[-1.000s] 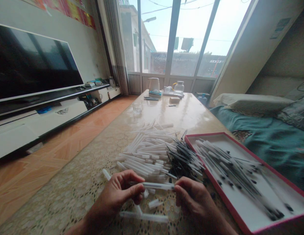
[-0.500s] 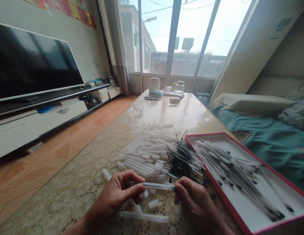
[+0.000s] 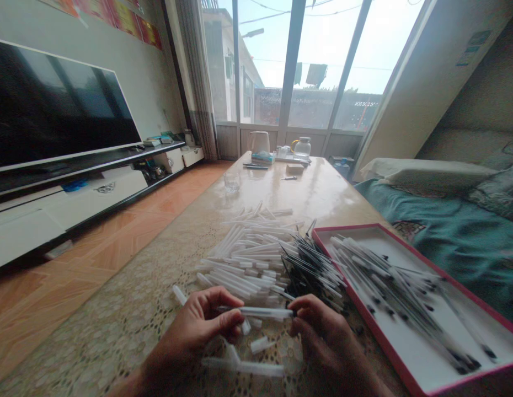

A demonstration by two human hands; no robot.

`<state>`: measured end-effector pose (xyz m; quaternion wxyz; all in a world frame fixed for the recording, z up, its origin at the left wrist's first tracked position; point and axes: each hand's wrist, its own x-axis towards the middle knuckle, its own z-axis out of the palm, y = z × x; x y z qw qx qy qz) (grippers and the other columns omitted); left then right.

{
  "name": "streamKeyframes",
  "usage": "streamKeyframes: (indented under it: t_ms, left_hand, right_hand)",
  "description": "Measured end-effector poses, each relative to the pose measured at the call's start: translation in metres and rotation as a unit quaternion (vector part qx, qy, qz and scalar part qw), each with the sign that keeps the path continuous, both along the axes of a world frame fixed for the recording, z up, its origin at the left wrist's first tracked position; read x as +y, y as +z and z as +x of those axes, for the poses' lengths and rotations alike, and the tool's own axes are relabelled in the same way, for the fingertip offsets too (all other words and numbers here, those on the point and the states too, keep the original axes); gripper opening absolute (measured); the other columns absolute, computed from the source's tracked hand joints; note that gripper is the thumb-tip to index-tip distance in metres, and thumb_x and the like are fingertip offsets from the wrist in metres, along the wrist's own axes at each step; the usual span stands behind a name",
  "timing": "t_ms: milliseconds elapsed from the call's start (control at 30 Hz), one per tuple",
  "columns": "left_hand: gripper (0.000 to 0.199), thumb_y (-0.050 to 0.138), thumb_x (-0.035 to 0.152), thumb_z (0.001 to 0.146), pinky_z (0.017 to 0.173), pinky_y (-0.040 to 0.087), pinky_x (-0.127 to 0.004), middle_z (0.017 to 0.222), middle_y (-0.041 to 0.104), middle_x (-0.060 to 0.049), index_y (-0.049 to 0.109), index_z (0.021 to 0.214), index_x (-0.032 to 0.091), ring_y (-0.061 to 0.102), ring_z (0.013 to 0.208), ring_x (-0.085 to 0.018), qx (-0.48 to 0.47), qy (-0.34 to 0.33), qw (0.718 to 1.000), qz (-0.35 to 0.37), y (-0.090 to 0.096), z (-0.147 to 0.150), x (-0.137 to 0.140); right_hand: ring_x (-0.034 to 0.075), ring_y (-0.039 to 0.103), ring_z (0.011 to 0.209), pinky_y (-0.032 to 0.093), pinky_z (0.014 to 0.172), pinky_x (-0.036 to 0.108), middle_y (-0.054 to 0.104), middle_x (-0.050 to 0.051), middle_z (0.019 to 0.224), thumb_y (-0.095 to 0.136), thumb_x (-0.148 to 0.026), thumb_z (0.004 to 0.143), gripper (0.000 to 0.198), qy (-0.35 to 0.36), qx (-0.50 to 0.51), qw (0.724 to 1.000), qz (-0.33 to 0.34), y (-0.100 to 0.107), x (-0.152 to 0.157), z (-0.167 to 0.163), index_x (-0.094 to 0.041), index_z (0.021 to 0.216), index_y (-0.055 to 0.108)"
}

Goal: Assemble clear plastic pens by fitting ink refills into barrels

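My left hand (image 3: 213,317) is closed, thumb and finger pinching a slim whitish pen barrel (image 3: 267,312) that lies level above the table. At its right end, my right hand (image 3: 318,325) has its fingertips closed round the dark end piece, which they largely hide. Just beyond both hands lies a heap of white pen barrels (image 3: 235,281). Thin dark pen refills (image 3: 308,264) are bunched to the right of that heap. Short white tube pieces (image 3: 260,345) and a longer translucent tube (image 3: 260,368) rest on the tabletop between my forearms.
A shallow pink-rimmed box (image 3: 359,325) on the right holds several pens (image 3: 389,281) with dark ends. Farther along the patterned table (image 3: 128,309) stand a drinking glass (image 3: 231,183) and a glass jug (image 3: 303,148). A bed or sofa with a teal cover (image 3: 401,212) borders the right side.
My right fingers have shifted slightly up and left at the barrel's right end, and the dark end piece now shows there. My left hand stays almost still.
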<state>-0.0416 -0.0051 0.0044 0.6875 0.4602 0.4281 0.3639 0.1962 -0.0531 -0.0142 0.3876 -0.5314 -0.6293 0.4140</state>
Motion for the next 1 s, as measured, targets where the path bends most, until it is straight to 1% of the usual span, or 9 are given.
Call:
streamKeyframes:
  t_ms: [67,167,233,400,567,667,733,900,1000]
  left_hand:
    - [0.025,0.086,0.029,0.064,0.049,0.048,-0.018,0.055,0.072,0.001,0.068,0.074,0.014,0.063,0.048,-0.010,0.001,-0.001,1.000,-0.002,0.0002,-0.0002,0.0005]
    - [0.025,0.086,0.030,0.063,0.048,0.047,-0.017,0.055,0.071,0.001,0.069,0.073,0.014,0.063,0.048,-0.009,0.003,0.013,1.000,-0.002,0.0033,0.0013,-0.0005]
    - [0.026,0.086,0.030,0.062,0.046,0.045,-0.016,0.053,0.071,0.002,0.069,0.072,0.014,0.062,0.046,-0.009,0.004,0.020,1.000,-0.005,0.0055,0.0027,-0.0016]
    - [0.027,0.086,0.031,0.062,0.046,0.044,-0.015,0.053,0.071,0.002,0.068,0.073,0.015,0.061,0.046,-0.008,0.002,0.013,1.000,-0.007,0.0053,0.0028,-0.0014]
    - [0.027,0.086,0.031,0.063,0.048,0.047,-0.016,0.054,0.071,0.002,0.068,0.073,0.014,0.062,0.047,-0.009,0.012,0.014,1.000,0.002,0.0033,0.0013,-0.0006]
    - [0.026,0.086,0.030,0.063,0.048,0.046,-0.016,0.054,0.071,0.002,0.068,0.073,0.014,0.063,0.047,-0.009,0.012,0.007,1.000,0.001,0.0031,0.0009,-0.0007]
    - [0.025,0.085,0.029,0.064,0.047,0.045,-0.015,0.054,0.071,0.002,0.068,0.074,0.015,0.063,0.047,-0.009,0.011,0.009,1.000,-0.001,0.0027,0.0006,-0.0004]
    - [0.024,0.085,0.029,0.064,0.049,0.047,-0.017,0.055,0.072,0.001,0.068,0.074,0.015,0.063,0.048,-0.010,0.012,0.004,1.000,0.003,0.0008,0.0006,0.0009]
    - [0.024,0.085,0.029,0.064,0.049,0.047,-0.017,0.053,0.071,0.002,0.068,0.073,0.015,0.062,0.047,-0.010,0.009,0.014,1.000,0.006,0.0010,0.0008,0.0009]
  right_hand:
    - [0.013,0.050,0.056,0.037,0.051,0.021,0.061,0.000,0.070,0.049,-0.045,0.091,0.028,-0.007,0.000,1.000,0.000,0.0010,0.0006,0.0004,-0.018,0.095,0.057]
    - [0.012,0.046,0.052,0.033,0.050,0.022,0.052,-0.002,0.058,0.039,-0.046,0.096,0.041,-0.009,-0.038,0.999,0.027,-0.0008,0.0003,0.0015,-0.019,0.071,0.057]
    - [0.011,0.042,0.048,0.031,0.049,0.023,0.046,-0.004,0.055,0.035,-0.046,0.097,0.045,-0.007,-0.050,0.998,0.034,-0.0021,-0.0005,0.0019,-0.019,0.066,0.054]
    - [0.014,0.052,0.057,0.036,0.052,0.022,0.060,-0.001,0.069,0.050,-0.042,0.091,0.025,-0.013,-0.003,1.000,0.003,-0.0016,-0.0010,0.0018,-0.018,0.095,0.057]
    - [0.012,0.046,0.050,0.034,0.050,0.023,0.053,-0.002,0.057,0.036,-0.043,0.097,0.041,0.005,-0.062,0.998,0.023,0.0010,0.0003,0.0019,-0.018,0.070,0.056]
    - [0.013,0.052,0.055,0.037,0.052,0.022,0.062,0.001,0.067,0.046,-0.041,0.094,0.027,0.000,-0.032,0.999,0.018,0.0013,0.0001,0.0018,-0.018,0.088,0.057]
    - [0.014,0.054,0.056,0.038,0.052,0.022,0.064,0.001,0.068,0.048,-0.042,0.092,0.026,-0.008,-0.024,1.000,0.014,0.0006,-0.0002,0.0021,-0.017,0.096,0.058]
    - [0.013,0.051,0.053,0.036,0.053,0.022,0.059,-0.001,0.059,0.037,-0.042,0.097,0.040,0.004,-0.079,0.996,0.040,-0.0011,-0.0003,0.0030,-0.019,0.071,0.057]
    - [0.014,0.054,0.057,0.038,0.054,0.021,0.063,0.000,0.067,0.047,-0.040,0.093,0.024,0.000,-0.043,0.999,0.032,-0.0024,0.0004,0.0025,-0.019,0.089,0.057]
